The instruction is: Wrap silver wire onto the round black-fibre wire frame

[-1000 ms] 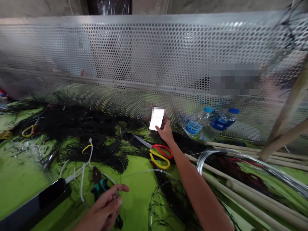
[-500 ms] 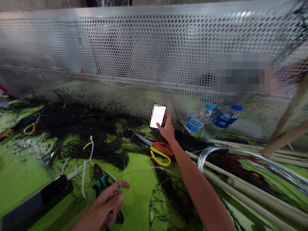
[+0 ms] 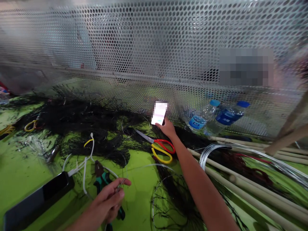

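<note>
My right hand (image 3: 167, 128) is stretched forward and closed on a phone (image 3: 158, 113) with a bright screen, its thumb over the lower edge. The phone leans near the perforated metal panel. My left hand (image 3: 109, 200) is closed at the lower middle, with a thin wire (image 3: 122, 181) pinched between thumb and index finger. Under and behind that hand lie green-and-black pliers (image 3: 102, 178), partly hidden. Scissors (image 3: 157, 146) with one red and one yellow handle rest on the table just left of my right forearm.
The perforated metal panel (image 3: 144, 48) rises behind the green table (image 3: 138, 205). Black netting-like fibres (image 3: 72, 118) spread along its foot. At right are water bottles (image 3: 227, 117), a wire coil (image 3: 216, 147) and wooden poles (image 3: 250, 189). A power bank (image 3: 38, 199) with a white cable lies at left.
The view has tipped slightly downward and shifted a little. Both hands keep their hold; the phone appears slightly higher and more upright in my right hand, its screen content altered.
</note>
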`<state>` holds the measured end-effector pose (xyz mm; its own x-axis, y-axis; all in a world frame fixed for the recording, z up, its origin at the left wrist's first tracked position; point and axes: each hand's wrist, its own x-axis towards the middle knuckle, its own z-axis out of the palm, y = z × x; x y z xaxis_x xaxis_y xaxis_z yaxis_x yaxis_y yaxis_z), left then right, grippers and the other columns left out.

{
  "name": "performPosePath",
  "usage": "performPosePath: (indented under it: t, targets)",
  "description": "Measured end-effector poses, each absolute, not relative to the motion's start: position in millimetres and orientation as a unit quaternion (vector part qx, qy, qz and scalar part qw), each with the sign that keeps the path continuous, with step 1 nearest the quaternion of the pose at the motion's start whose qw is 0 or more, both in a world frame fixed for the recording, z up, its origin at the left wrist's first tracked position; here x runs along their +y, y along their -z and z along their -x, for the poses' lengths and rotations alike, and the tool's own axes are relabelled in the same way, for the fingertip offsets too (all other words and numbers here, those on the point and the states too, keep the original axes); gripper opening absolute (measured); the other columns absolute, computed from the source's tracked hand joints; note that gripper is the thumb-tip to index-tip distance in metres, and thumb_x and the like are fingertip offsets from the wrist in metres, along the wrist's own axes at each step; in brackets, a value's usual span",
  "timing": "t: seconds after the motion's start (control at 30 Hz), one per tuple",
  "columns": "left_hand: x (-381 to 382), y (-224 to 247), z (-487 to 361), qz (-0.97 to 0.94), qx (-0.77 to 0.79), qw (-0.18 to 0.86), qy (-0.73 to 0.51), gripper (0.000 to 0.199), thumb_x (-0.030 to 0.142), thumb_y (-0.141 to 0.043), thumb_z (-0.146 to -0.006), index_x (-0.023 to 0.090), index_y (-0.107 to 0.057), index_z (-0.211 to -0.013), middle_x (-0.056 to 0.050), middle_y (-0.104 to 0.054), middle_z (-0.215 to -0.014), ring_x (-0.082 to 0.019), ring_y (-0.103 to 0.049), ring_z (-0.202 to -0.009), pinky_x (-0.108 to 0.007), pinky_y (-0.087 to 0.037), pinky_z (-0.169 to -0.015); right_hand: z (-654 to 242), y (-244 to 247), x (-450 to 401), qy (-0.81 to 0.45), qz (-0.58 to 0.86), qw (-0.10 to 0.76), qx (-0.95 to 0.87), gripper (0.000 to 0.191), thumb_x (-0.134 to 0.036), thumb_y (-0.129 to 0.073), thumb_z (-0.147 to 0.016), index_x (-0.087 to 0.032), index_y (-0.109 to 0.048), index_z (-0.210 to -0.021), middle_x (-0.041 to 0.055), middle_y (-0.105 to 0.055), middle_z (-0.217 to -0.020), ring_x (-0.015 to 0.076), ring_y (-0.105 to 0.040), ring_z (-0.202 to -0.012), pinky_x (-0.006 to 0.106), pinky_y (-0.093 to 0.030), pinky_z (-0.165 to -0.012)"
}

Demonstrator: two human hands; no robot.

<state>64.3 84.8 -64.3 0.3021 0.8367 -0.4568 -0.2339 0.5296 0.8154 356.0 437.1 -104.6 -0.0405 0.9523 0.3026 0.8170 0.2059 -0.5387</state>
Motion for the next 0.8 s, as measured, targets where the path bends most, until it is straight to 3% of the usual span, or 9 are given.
performPosePath:
  t: [0.8]
  targets:
    - [83.5,61.3,-62.8,-0.318,0.47,0.739,-0.364,0.066,0.061,-0.073,-0.085,0.02,-0.053,-0.132,0.012,-0.031,-0.059,-0.004,-0.018,-0.043,-0.018,-0.015,-0.04,-356.8,103.1,435.4,-0.141,0.604,0.33,-0.712,0.038,-0.037,-0.064,-0.099,-0.016,-0.06,-0.13,0.0104,-0.064,-0.128,0.0231,-0.066,-0.109,0.045,-0.057,-0.092]
